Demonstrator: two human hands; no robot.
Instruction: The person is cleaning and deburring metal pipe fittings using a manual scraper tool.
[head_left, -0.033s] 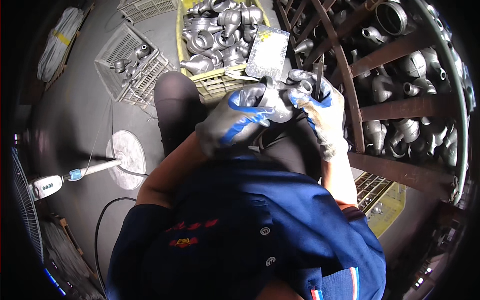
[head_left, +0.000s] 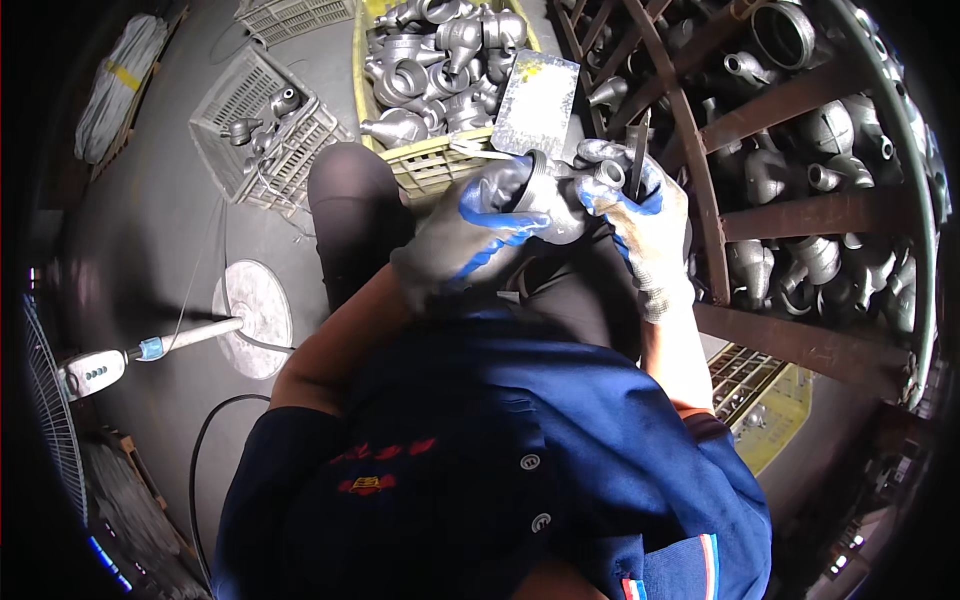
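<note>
A grey metal casting [head_left: 562,218], like a valve body with a wide round mouth and a short side spout, is held above my lap. My left hand [head_left: 468,228], in a grey and blue work glove, is closed round its wide mouth. My right hand [head_left: 645,215], gloved alike, has its fingers closed on a slim flat metal tool [head_left: 638,165], possibly a file, standing roughly upright. The right thumb and fingers are close against the casting's spout end. The tool's lower part is hidden in the glove.
Ahead, a yellow crate [head_left: 430,165] is full of similar castings, with a pale metal plate [head_left: 537,100] at its corner. A white crate [head_left: 225,155] holds a few. At right stands a brown metal rack [head_left: 820,215] packed with castings. A fan base [head_left: 258,330] is at left.
</note>
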